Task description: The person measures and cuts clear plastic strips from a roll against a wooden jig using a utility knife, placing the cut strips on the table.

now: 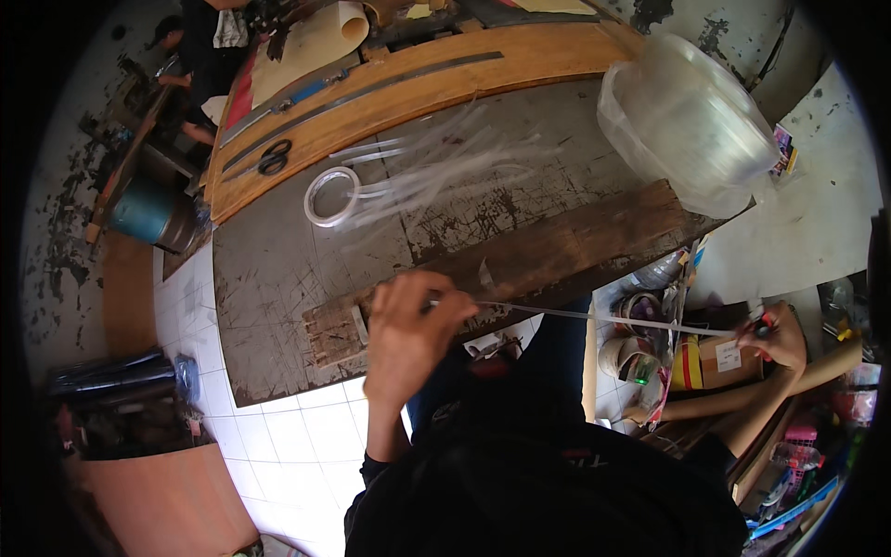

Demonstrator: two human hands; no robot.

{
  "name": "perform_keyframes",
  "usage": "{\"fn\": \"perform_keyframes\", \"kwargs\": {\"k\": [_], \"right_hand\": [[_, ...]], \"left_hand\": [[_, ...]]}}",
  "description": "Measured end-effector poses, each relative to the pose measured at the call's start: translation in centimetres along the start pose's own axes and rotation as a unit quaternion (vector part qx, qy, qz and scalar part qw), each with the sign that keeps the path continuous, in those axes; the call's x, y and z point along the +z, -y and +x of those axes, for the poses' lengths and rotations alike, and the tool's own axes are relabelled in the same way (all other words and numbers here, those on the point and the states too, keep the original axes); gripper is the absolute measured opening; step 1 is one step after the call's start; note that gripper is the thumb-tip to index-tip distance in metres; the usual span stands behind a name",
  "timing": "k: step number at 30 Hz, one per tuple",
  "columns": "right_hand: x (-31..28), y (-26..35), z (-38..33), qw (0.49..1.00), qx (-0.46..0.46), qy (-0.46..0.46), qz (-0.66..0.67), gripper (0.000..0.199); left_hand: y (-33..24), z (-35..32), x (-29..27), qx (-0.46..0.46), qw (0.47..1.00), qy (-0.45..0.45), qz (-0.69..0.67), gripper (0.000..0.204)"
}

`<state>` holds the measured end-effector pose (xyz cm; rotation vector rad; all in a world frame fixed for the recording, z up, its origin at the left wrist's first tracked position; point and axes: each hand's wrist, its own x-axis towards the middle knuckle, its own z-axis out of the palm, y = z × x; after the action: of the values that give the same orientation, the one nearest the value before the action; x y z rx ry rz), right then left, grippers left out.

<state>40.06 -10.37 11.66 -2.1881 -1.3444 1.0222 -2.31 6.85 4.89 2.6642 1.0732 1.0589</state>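
A clear strip [640, 323] is stretched by the near edge of the desk [278, 251], pinched in the fingers of left hand [408, 320] and right hand [781, 339], seemingly unfinished, while loose strips [436, 181] appear already cut.

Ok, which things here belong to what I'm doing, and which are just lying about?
Apparently in the job:
clear strip between left hand and right hand
loose strips

Seemingly just lying about:
rolled paper
cardboard box
blue-green container
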Motion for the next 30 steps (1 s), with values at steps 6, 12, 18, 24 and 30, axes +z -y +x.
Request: {"fn": "perform_keyframes", "kwargs": {"k": [6,12,18,24,30], "right_hand": [[7.8,7.4,6.4,0.972,-0.212,0.1,0.029,0.041],[19.2,18.8,9.1,0.918,-0.38,0.105,0.047,0.056],[24.6,21.8,9.4,0.917,-0.379,0.124,0.007,0.026],[25.2,22.3,10.3,0.928,-0.367,0.036,-0.042,0.023],[25.5,23.1,10.3,0.935,-0.342,0.023,-0.095,0.029]], "left_hand": [[1.3,-2.8,-3.1,-0.1,0.995,-0.02,0.017,0.013],[1.8,-4.3,-2.6,-0.139,0.99,-0.002,0.024,0.014],[2.5,-5.8,-3.6,-0.156,0.986,-0.011,0.055,0.015],[3.1,-8.2,-3.0,-0.286,0.928,-0.205,0.123,0.014],[1.9,-9.5,-1.9,-0.314,0.916,-0.223,0.109,0.015]]}}
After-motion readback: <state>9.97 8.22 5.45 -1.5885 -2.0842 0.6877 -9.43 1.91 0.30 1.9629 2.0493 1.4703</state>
